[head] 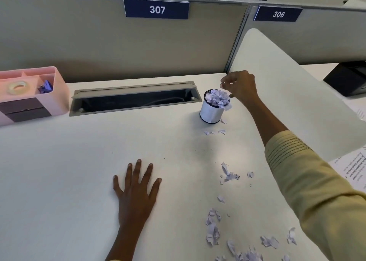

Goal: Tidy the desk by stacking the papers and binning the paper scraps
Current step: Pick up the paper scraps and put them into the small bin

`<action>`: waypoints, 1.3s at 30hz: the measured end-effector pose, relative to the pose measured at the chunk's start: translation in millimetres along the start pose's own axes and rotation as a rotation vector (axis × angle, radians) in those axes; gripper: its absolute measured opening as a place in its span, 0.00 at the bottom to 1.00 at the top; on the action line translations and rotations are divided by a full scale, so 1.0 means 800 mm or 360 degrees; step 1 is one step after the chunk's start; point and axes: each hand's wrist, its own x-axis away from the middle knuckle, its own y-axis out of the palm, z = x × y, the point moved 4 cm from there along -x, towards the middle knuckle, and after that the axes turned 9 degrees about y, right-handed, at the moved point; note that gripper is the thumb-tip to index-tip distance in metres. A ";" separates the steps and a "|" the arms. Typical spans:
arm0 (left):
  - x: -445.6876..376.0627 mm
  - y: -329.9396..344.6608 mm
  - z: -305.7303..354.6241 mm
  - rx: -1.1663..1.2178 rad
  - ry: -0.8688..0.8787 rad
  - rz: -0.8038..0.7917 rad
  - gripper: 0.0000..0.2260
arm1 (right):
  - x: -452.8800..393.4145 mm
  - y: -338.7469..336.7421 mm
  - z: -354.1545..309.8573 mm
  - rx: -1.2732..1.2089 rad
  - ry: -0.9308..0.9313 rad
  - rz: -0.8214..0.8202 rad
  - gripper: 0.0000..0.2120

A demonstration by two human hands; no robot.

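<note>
Plenty of paper scraps (213, 229) lie toward the table's (79, 161) near right edge. Her right hand (240, 86) hovers over the brimming little bin (211, 112), grip loosely curled, seemingly empty; left hand (136, 187) lies flat, fingers apart, steadying her lean.

L hand (136, 189) flat on the white desk (59, 171), fingers spread. R hand (240, 85) up over the small white bin (211, 112) near the back-right corner, fingers loosely bent, can't tell if it's holding anything. Bin crammed w/ crumpled scraps (217, 98), one hanging over the rim. Few bits (214, 132) on the desk just in front of the bin, more torn paper (227, 174) mid-right, biggest mess (213, 233) along the near-right edge. Printed sheet (354, 169) far right behind the sleeve. Pink organiser (59, 94) w/ tape roll (17, 87) back left; open cable tray (134, 98) in the middle.
</note>
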 end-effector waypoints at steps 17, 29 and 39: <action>0.000 0.001 -0.001 -0.0002 -0.0003 0.0000 0.26 | 0.023 0.069 0.036 0.0929 -0.0468 -0.0431 0.22; 0.000 0.003 -0.001 0.0008 -0.0027 -0.0002 0.27 | 0.024 0.058 0.016 0.0713 -0.0553 -0.0207 0.30; 0.000 0.003 -0.002 -0.0002 -0.0024 -0.0020 0.26 | 0.021 0.079 0.032 0.0815 -0.0299 -0.0596 0.27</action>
